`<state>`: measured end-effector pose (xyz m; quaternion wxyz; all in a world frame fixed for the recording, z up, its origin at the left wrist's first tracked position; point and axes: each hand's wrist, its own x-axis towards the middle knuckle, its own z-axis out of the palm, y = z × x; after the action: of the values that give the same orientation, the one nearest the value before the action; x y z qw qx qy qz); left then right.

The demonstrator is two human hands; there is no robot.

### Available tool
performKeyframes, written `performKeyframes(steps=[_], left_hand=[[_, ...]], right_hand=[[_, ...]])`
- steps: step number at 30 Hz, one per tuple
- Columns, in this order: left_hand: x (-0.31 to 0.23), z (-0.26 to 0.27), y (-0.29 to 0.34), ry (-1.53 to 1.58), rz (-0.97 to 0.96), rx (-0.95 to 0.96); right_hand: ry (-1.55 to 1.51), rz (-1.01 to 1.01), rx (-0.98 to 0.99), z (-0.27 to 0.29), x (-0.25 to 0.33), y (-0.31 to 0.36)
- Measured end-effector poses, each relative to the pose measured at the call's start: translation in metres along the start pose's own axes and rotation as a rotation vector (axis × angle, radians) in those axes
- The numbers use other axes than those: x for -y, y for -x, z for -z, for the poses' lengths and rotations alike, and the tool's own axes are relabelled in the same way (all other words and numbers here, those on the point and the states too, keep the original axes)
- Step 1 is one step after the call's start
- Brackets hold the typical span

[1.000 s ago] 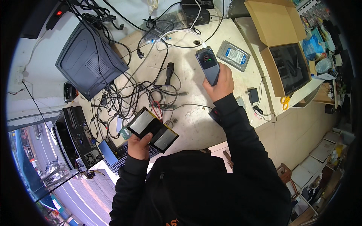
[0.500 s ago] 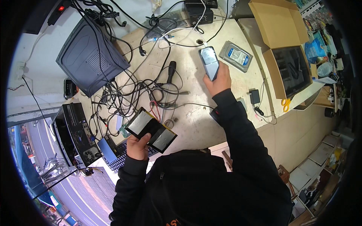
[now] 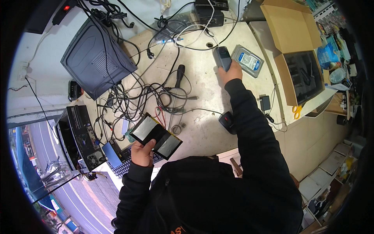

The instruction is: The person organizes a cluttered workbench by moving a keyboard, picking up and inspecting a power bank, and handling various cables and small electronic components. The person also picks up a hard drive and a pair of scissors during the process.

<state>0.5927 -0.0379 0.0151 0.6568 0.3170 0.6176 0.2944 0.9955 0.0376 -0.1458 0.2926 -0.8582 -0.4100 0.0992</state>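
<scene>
My left hand (image 3: 142, 154) grips a flat battery pack (image 3: 159, 135), black with silver panels, by its near left edge, thumb on top. The pack is held tilted above a keyboard (image 3: 119, 168) and the desk's front edge. At the far right of the desk, my right hand (image 3: 233, 73) is closed around a grey smartphone (image 3: 223, 58), whose far end is darker. A white cable (image 3: 214, 38) runs to that far end. Just right of the phone lies a hard drive (image 3: 248, 61) with a white and blue label. A black mouse (image 3: 226, 121) sits beside my right forearm.
Tangled black cables (image 3: 132, 95) spread over the desk's left half, near a black-handled tool (image 3: 180, 74). A computer case (image 3: 99, 58) and an opened one (image 3: 80, 136) stand left. On the right are a power adapter (image 3: 265, 102), yellow-handled scissors (image 3: 297, 112) and an open cardboard box (image 3: 290, 27).
My right hand has tilted the phone, so the bright reflection on it is gone. It has moved slightly right and away, and the mouse now shows more. The left hand and battery pack stay put.
</scene>
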Motion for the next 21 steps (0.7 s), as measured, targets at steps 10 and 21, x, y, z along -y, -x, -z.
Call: performKeyframes(steps=[10, 21], left_hand=[[-0.006, -0.014, 0.002, 0.047, -0.049, -0.059], [-0.003, -0.007, -0.001, 0.012, -0.037, -0.029]], right_hand=[[-1.670, -0.695, 0.380, 0.022, -0.018, 0.002], [-2.127, -0.570, 0.760, 0.059, 0.007, 0.038]])
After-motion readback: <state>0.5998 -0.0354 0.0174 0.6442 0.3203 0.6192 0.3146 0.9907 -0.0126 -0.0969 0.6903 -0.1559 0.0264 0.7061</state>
